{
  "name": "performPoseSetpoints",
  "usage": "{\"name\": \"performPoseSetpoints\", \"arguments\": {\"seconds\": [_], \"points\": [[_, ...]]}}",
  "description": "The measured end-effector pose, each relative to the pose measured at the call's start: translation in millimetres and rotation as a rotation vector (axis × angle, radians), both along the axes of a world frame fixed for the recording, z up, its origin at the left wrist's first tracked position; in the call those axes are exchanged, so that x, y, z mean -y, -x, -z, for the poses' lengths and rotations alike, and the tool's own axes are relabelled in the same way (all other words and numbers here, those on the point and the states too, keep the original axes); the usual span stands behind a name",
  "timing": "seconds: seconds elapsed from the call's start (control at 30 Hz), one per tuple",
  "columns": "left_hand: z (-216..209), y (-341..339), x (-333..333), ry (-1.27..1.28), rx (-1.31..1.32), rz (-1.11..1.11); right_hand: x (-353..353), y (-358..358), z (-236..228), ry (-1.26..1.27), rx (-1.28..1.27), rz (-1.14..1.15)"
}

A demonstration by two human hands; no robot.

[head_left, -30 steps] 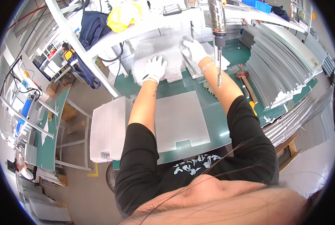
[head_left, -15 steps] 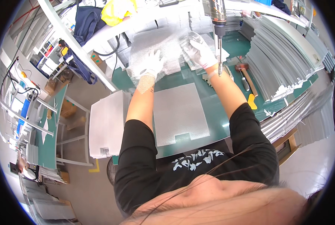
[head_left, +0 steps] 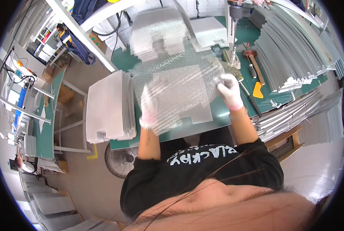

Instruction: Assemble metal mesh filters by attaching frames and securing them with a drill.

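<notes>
A see-through metal mesh sheet (head_left: 179, 90) is held up over the green table, slightly tilted. My right hand (head_left: 230, 91), in a white glove, pinches its right edge. At the sheet's left edge is my gloved left hand (head_left: 147, 109), closed on it; some of its fingers show only blurred and through the mesh. Underneath lies another flat mesh sheet (head_left: 201, 114) with a notch in its near edge. A pile of similar mesh sheets (head_left: 156, 27) stands beyond my hands.
To the left is a stack of notched sheets (head_left: 106, 107). A power driver (head_left: 235, 13) hangs above a small toothed block (head_left: 230, 57). On the right are a hammer (head_left: 254, 63), a yellow piece (head_left: 258, 90) and a tall row of grey sheets (head_left: 291, 54). A fan (head_left: 120, 161) stands below.
Both hands have come back from the far pile toward me, bringing a mesh sheet over the one on the table. The view has shifted, showing more of the fan.
</notes>
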State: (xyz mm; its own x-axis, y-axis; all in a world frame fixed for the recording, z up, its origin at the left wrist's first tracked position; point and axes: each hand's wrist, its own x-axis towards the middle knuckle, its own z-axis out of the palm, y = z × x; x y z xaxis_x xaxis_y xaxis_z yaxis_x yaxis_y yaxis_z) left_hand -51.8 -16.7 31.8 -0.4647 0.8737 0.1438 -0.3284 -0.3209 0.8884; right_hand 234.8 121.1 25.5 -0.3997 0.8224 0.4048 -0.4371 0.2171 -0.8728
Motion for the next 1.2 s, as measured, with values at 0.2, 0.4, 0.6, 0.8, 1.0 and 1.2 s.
{"name": "performPoseSetpoints", "arguments": {"seconds": [0.2,0.4,0.6,0.8,1.0,1.2], "points": [[44.2,-29.7,151.4,0.052,0.039,-0.022,78.2,-39.8,18.9,-0.721,0.513,0.231],[36.1,-38.7,119.8,0.479,-0.980,-0.459,104.4,-30.0,33.7,-0.265,0.814,0.179],[55.9,-3.7,54.7,0.598,-1.162,-0.360,80.3,-13.9,48.5,-0.282,0.837,0.279],[74.5,11.5,28.8,0.704,-1.182,-0.299,61.0,-0.2,63.2,-0.221,0.914,0.269],[84.5,21.7,13.0,0.713,-1.184,-0.224,53.0,7.4,88.4,-0.270,0.963,0.286],[86.7,21.4,12.4,0.756,-1.194,-0.222,55.3,9.6,110.4,-0.404,1.011,0.345]]}}
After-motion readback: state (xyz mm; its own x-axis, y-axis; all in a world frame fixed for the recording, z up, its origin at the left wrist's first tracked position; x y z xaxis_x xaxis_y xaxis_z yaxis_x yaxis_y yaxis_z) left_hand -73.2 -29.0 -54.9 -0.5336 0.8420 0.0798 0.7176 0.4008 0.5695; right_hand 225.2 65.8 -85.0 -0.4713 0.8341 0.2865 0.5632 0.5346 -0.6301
